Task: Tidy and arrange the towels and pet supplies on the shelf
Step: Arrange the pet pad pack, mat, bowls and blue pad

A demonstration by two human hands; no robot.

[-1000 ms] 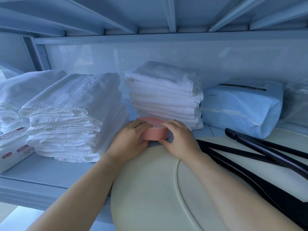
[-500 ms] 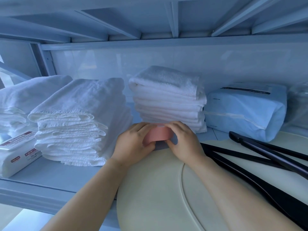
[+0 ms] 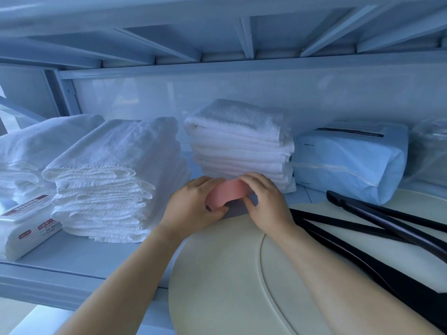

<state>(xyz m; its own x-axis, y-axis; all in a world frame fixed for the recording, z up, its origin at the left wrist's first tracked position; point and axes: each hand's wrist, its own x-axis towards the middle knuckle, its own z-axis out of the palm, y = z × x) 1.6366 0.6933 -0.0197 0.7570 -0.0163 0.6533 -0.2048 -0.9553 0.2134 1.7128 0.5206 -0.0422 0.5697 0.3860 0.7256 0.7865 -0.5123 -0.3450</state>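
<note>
On the shelf (image 3: pixel 84 257), in the head view, both hands meet at a pink bowl (image 3: pixel 229 192) just in front of the middle towels (image 3: pixel 242 146). The left hand (image 3: pixel 193 206) curls round the bowl's left side with the thumb beneath. The right hand (image 3: pixel 266 201) pinches the right end, fingers over the rim. The bowl is tilted on edge; whether its lower edge touches the shelf I cannot tell. Two hands probably serve to steady it while it is fitted into the narrow gap between the towels and the cream disc (image 3: pixel 217 274).

Left of it stand a second stack (image 3: pixel 116 177) and a third stack (image 3: pixel 24 153), folds facing forward, likely for easy pulling. A blue pack (image 3: pixel 350 163) sits just beside the middle towels. Black tongs (image 3: pixel 387 226) lie across the disc. A white pack (image 3: pixel 24 230) rests at the shelf's front left.
</note>
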